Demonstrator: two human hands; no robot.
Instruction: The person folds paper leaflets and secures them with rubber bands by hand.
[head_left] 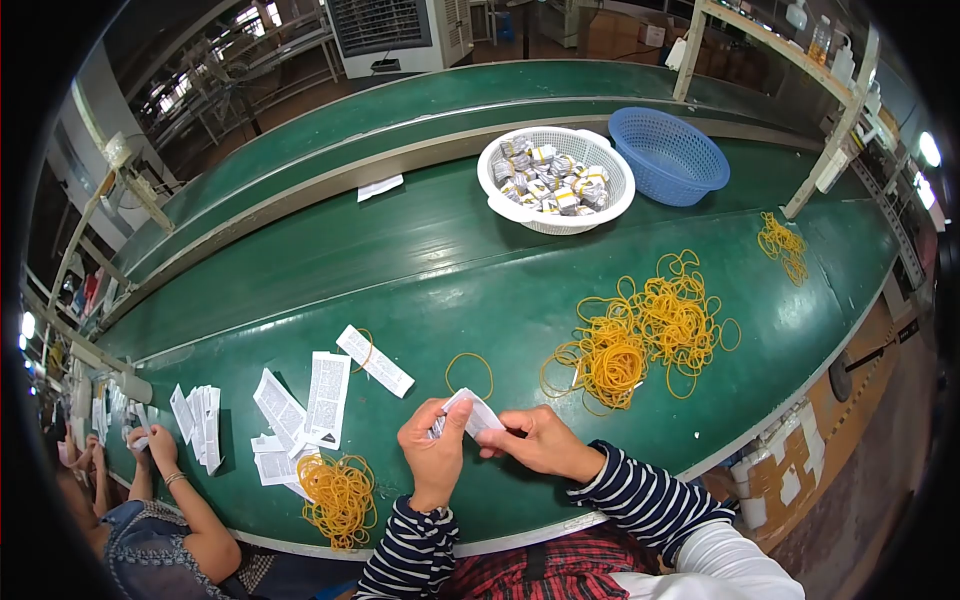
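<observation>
Between my two hands is a folded paper leaflet (474,408), held just above the green table near its front edge. My left hand (434,440) is closed round its left part, thumb on top. The fingers of my right hand (540,440) pinch its right end. Just beyond lies a single yellow rubber band (469,374). To the left, a leaflet strip (376,361) has a band lying round it, and more printed leaflets (325,400) are spread beside it. A heap of rubber bands (338,500) lies left of my left forearm.
A large pile of rubber bands (620,350) lies right of centre, a smaller one (783,248) farther right. Behind stand a white basket (535,222) of banded paper bundles and a blue basket (670,185). At left, a co-worker's hands (150,445) handle paper. A metal post (830,145) rises at right.
</observation>
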